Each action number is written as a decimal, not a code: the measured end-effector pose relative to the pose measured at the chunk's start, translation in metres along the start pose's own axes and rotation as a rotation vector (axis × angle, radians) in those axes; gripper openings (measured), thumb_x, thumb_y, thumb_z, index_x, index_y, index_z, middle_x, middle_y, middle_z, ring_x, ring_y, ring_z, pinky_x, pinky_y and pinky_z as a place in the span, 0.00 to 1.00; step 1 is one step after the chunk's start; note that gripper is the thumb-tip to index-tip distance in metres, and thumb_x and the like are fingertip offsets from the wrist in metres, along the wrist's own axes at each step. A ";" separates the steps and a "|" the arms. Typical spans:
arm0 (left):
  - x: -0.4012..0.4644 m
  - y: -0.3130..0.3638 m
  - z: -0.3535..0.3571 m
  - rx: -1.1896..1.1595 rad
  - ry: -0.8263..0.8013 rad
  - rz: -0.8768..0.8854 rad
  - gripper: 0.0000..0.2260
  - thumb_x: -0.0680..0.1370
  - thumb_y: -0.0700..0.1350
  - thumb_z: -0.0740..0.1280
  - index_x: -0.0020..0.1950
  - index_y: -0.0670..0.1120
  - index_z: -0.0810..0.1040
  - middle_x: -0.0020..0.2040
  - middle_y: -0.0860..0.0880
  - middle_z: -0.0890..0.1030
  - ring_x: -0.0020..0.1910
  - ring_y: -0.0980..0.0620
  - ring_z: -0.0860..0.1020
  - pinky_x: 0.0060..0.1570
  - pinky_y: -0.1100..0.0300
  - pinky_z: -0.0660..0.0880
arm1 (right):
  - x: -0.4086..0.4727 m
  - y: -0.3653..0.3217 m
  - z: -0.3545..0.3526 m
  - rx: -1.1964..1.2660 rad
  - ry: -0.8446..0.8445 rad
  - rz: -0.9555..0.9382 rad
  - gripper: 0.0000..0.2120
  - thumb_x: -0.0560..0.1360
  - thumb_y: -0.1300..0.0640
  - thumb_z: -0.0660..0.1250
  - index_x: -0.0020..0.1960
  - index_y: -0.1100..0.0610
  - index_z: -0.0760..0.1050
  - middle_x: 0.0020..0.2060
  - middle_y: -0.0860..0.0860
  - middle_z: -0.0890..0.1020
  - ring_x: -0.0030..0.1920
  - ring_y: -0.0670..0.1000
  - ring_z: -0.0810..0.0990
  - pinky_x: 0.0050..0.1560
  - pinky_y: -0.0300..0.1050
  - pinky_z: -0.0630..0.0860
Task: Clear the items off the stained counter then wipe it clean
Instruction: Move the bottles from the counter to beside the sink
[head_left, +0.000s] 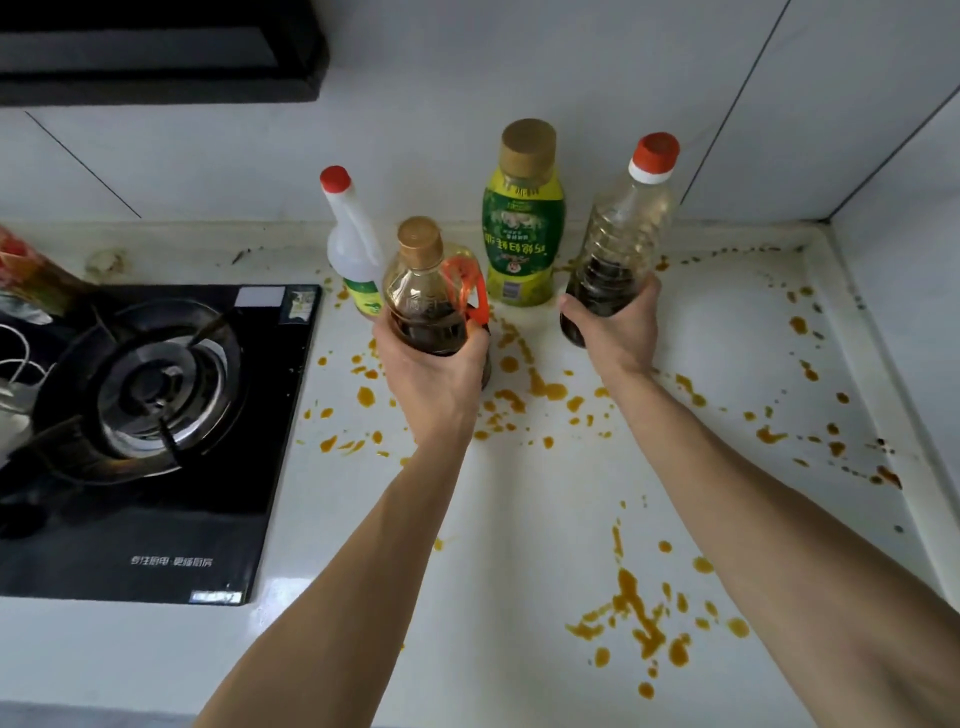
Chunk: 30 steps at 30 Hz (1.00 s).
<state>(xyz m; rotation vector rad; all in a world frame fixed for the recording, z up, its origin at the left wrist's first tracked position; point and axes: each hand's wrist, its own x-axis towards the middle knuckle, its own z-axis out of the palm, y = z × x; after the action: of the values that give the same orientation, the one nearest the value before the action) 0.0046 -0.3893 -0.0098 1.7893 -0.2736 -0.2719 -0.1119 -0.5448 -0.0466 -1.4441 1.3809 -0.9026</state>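
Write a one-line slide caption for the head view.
Left hand and right hand each grip a dark-sauce bottle above the orange-splattered counter; two bottles remain.

I see two bare forearms coming in from the bottom edge, no sleeves anywhere up to where the frame cuts them off. Left hand (434, 371) and right hand (618, 332): no gloves, no rings that I can make out. Wrists just behind both hands are bare too, no watch or band
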 end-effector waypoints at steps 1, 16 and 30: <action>0.001 0.002 0.002 -0.001 0.013 -0.004 0.39 0.63 0.59 0.77 0.71 0.53 0.69 0.62 0.56 0.79 0.61 0.56 0.79 0.66 0.57 0.79 | 0.000 -0.001 0.000 -0.010 0.012 -0.007 0.43 0.61 0.42 0.81 0.70 0.50 0.66 0.62 0.46 0.80 0.62 0.49 0.80 0.63 0.44 0.75; -0.020 0.042 -0.103 0.130 -0.154 0.013 0.30 0.65 0.59 0.80 0.63 0.55 0.74 0.53 0.60 0.83 0.52 0.64 0.83 0.55 0.65 0.80 | -0.105 -0.031 -0.089 -0.159 -0.111 -0.005 0.34 0.55 0.39 0.83 0.56 0.35 0.69 0.47 0.28 0.80 0.48 0.26 0.77 0.43 0.18 0.70; -0.125 0.020 -0.272 0.223 -0.214 -0.166 0.29 0.63 0.57 0.79 0.62 0.61 0.75 0.55 0.61 0.84 0.56 0.62 0.83 0.57 0.59 0.79 | -0.265 -0.037 -0.160 -0.367 -0.396 0.100 0.39 0.57 0.36 0.80 0.65 0.37 0.69 0.54 0.33 0.82 0.54 0.32 0.79 0.52 0.36 0.73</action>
<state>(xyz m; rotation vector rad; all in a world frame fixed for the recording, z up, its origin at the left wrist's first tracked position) -0.0250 -0.1036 0.0764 2.0096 -0.3172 -0.5714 -0.2780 -0.3034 0.0609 -1.6989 1.3415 -0.2802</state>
